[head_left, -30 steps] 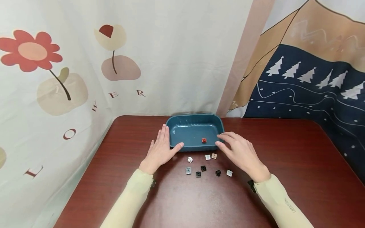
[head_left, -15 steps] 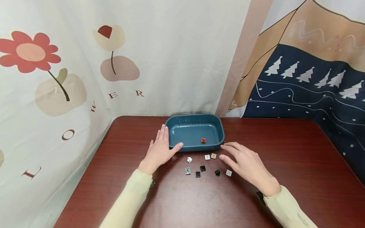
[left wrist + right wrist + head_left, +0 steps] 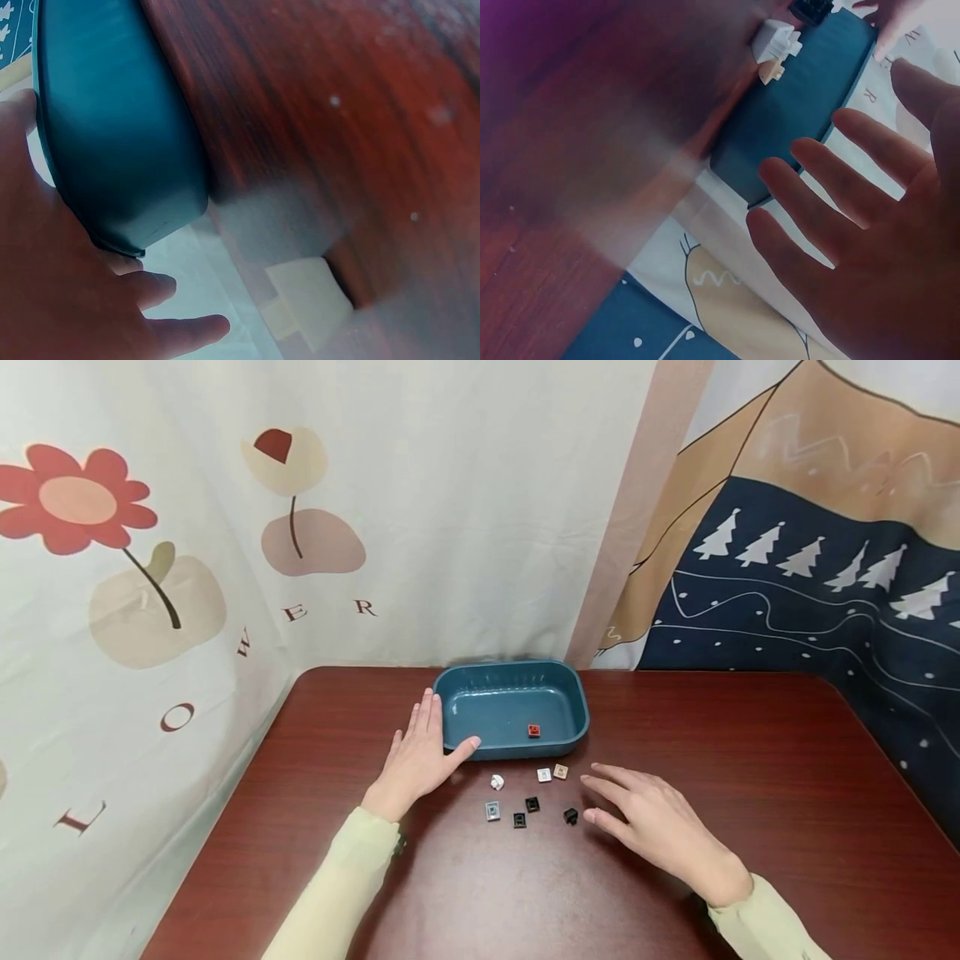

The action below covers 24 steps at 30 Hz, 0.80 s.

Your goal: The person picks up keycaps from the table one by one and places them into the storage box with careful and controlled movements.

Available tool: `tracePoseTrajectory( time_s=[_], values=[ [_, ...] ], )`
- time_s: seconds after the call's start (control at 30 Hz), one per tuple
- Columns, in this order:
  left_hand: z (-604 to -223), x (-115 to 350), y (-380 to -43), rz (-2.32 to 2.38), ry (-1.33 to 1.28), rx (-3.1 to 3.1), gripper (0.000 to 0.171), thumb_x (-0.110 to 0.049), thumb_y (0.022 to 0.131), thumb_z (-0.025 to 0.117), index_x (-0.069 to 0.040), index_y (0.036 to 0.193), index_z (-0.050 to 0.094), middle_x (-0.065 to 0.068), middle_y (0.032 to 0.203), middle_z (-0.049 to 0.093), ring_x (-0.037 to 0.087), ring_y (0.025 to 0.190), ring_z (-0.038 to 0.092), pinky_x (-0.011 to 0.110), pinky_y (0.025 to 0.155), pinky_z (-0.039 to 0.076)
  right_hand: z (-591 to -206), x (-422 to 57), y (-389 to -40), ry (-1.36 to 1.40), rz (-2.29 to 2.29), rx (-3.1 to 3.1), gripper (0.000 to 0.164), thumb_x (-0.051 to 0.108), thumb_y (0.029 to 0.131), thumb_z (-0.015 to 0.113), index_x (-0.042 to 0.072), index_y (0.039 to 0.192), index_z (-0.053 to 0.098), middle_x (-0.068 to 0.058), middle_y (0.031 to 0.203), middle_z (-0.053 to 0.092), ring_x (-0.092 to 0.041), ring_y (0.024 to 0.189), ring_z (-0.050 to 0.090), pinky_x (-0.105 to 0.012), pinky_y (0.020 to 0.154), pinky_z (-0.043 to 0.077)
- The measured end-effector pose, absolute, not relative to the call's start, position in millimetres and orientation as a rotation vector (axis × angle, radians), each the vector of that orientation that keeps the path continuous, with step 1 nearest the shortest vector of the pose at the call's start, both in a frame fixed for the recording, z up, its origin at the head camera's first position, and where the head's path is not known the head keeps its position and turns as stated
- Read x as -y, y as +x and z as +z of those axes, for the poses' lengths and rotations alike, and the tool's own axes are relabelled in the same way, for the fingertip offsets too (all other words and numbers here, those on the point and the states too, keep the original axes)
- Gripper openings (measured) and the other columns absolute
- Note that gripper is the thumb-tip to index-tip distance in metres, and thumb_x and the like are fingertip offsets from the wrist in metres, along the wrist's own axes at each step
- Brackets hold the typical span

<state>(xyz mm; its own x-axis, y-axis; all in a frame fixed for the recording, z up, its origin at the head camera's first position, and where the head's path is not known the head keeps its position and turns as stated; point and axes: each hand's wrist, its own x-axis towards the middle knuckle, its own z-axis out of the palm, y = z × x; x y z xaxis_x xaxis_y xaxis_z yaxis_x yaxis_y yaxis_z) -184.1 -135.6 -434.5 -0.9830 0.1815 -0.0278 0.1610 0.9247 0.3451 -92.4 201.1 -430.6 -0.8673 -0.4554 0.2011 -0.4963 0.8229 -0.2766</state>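
Observation:
My left hand (image 3: pixel 417 762) rests against the left side of the blue-green tray (image 3: pixel 457 748), fingers straight along its wall and thumb at the front rim. A small red square piece (image 3: pixel 534 731), like a keycap, lies in the tray. My right hand (image 3: pixel 656 822) hovers over the table right of the loose pieces, fingers spread and slightly bent, gripping nothing visible. Nearest its thumb is a black piece (image 3: pixel 571 817). In the right wrist view the fingers (image 3: pixel 810 255) are apart, with a white piece (image 3: pixel 773 42) and a tan piece (image 3: pixel 770 71) beyond them. A light grey piece is hidden under the right hand.
In front of the tray lie another white piece (image 3: pixel 497 782), a grey-blue piece (image 3: pixel 492 811) and two flat black pieces, one nearer the tray (image 3: pixel 532 804) and one closer to me (image 3: pixel 519 820). A printed curtain (image 3: pixel 465 527) hangs behind the reddish-brown table (image 3: pixel 750 752).
My right hand has moved from the tray's right front corner toward me and right, now covering the light grey piece. The left hand stays on the tray.

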Motion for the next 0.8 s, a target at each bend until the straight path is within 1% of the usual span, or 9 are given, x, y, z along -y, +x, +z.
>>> tracePoseTrajectory(
  time_s=[0.1,0.43,0.67,0.8],
  values=[
    [-433.7,135.8,-183.7,0.538,0.263,-3.019,0.106,-0.079,0.085,0.035,-0.007,0.155,0.001,0.005,0.162,-0.007,0.029,0.147,0.003,0.062,0.109,0.018,-433.0,-200.9,-90.8,0.811,0.472,2.897,0.052,0.049,0.089,0.066,0.020,0.132,0.063,-0.003,0.137,0.055,-0.023,0.121,0.054,-0.050,0.096,0.043],
    [-433.5,135.6,-184.1,0.532,0.259,-3.014,0.108,-0.082,0.084,0.032,-0.007,0.155,0.000,0.005,0.162,-0.007,0.028,0.147,0.002,0.062,0.109,0.018,-439.2,-201.6,-88.3,0.908,0.382,2.940,0.062,0.045,0.084,0.073,0.016,0.137,0.057,-0.007,0.141,0.051,-0.029,0.126,0.050,-0.053,0.097,0.041],
    [-433.2,135.4,-184.4,0.536,0.257,-3.012,0.107,-0.079,0.085,0.035,-0.007,0.155,0.000,0.005,0.162,-0.007,0.030,0.147,0.004,0.062,0.109,0.019,-442.4,-202.1,-87.3,0.990,0.329,2.943,0.063,0.042,0.082,0.076,0.015,0.135,0.059,-0.009,0.141,0.050,-0.031,0.124,0.051,-0.053,0.093,0.045],
    [-433.8,135.6,-185.1,0.531,0.261,-3.013,0.107,-0.080,0.085,0.034,-0.007,0.155,0.000,0.005,0.162,-0.008,0.031,0.147,0.005,0.062,0.109,0.019,-443.4,-201.1,-86.6,1.016,0.309,2.957,0.061,0.040,0.081,0.077,0.015,0.134,0.060,-0.010,0.139,0.052,-0.031,0.122,0.052,-0.054,0.091,0.046]
  ],
)
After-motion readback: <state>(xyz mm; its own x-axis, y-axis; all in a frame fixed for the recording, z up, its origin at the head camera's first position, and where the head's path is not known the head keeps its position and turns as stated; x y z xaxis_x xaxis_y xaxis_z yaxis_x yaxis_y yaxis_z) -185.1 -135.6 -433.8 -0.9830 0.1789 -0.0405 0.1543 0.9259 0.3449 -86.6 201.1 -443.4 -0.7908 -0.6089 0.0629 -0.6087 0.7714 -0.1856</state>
